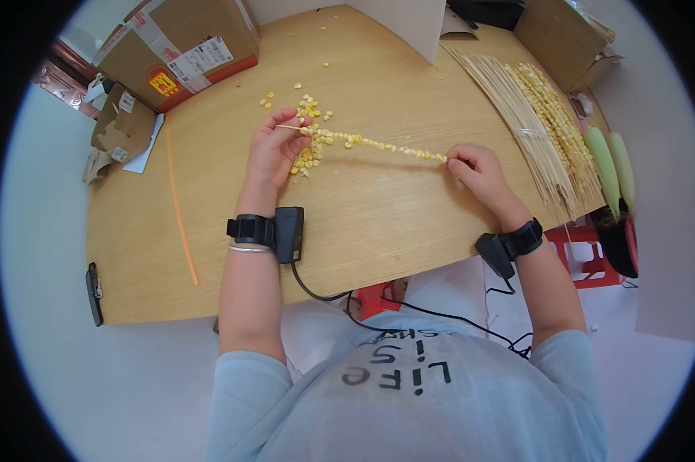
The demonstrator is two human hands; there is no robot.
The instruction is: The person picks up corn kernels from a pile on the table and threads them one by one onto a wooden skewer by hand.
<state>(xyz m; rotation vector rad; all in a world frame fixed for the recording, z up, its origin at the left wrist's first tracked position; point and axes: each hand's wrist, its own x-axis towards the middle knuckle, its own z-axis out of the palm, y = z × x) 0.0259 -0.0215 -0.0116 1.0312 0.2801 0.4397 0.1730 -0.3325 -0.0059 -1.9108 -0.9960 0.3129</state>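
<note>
A thin wooden skewer strung with yellow corn kernels (394, 147) stretches between my two hands above the table. My left hand (274, 146) pinches it near its bare left end, fingers closed around the stick. At the other end, the fingertips of my right hand (477, 168) are closed on the skewer beside the last kernels. Loose corn kernels (307, 160) lie in a small pile on the wood right by my left fingers, partly hidden by that hand and the skewer.
To the right lie a bundle of bare skewers (509, 115), a row of kernel-strung skewers (551, 115) and two corn cobs in green husk (603, 165). Cardboard boxes (182, 54) stand at the back left. An orange strip (180, 208) runs along the table's left side (132, 254).
</note>
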